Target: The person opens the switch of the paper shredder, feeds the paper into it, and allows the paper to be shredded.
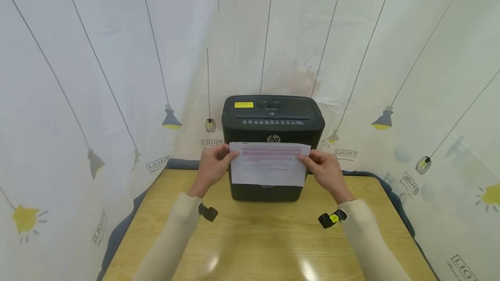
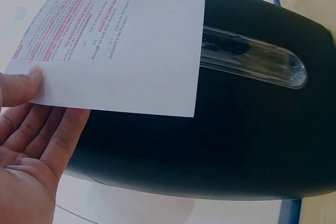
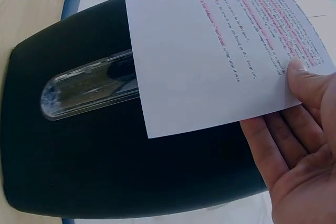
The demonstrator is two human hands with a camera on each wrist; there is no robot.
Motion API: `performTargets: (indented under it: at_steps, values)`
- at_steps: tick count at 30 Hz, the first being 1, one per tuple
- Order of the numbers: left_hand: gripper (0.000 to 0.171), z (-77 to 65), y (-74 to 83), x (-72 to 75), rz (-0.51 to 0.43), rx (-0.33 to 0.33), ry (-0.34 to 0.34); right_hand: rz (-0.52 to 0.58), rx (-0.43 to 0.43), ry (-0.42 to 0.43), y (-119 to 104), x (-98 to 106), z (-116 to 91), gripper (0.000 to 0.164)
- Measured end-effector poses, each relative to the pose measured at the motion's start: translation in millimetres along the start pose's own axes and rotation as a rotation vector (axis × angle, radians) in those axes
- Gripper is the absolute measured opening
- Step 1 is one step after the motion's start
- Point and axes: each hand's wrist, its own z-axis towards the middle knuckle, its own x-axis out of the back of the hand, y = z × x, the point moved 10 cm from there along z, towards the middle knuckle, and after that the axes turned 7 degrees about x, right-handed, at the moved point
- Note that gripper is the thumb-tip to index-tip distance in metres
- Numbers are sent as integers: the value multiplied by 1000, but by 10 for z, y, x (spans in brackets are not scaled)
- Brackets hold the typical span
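A sheet of printed paper [image 1: 269,172] with pink-highlighted lines is held up in front of a black HP paper shredder [image 1: 269,135]. My left hand [image 1: 212,166] pinches its left edge, thumb on the printed face and fingers behind, as the left wrist view shows on the paper [image 2: 152,82]. At the opposite edge my right hand [image 1: 325,170] pinches the sheet in the same way. Both wrist views show the shredder's clear window [image 3: 89,85], partly covered by the paper. The shredder's top slot lies above and beyond the sheet's upper edge.
The shredder stands at the back of a wooden table [image 1: 250,237]. White cloth [image 1: 156,34] printed with hanging lamps surrounds the table at the back and sides. A yellow label [image 1: 244,105] is on the shredder's top. Black wrist cameras [image 1: 332,219] sit at both cuffs.
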Motion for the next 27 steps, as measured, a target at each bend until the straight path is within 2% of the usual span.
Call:
performTargets:
  at_steps: [5,10,17,22,27]
  values:
    - [11,80,110,70,11,-6,17,-8,-6,-12,-67,26,80,32]
    - [11,158,251,117,8,-48,21,-10,-5,-9,-137,76,145,33]
    - [9,238,425,135,-22,-110,7,14,-9,-3,-212,170,216,34]
    - [9,295,499,138,-14,-115,7,27,-18,3,-224,236,270,36]
    - [11,362,588,157,-7,-134,7,22,11,12,-309,301,338,35]
